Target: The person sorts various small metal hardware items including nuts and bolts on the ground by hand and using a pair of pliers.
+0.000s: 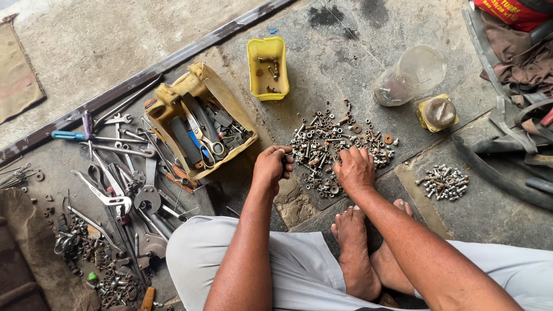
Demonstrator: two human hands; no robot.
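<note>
Two hands | left hand [271, 167] curled, right hand [353, 169] fingering bolt pile [331, 147]

In front of your crossed feet you have a loose heap of nuts and bolts [331, 144] on the dark stone floor. The pieces are small, silver and rusty brown, lying in all directions, spread flat.
</note>
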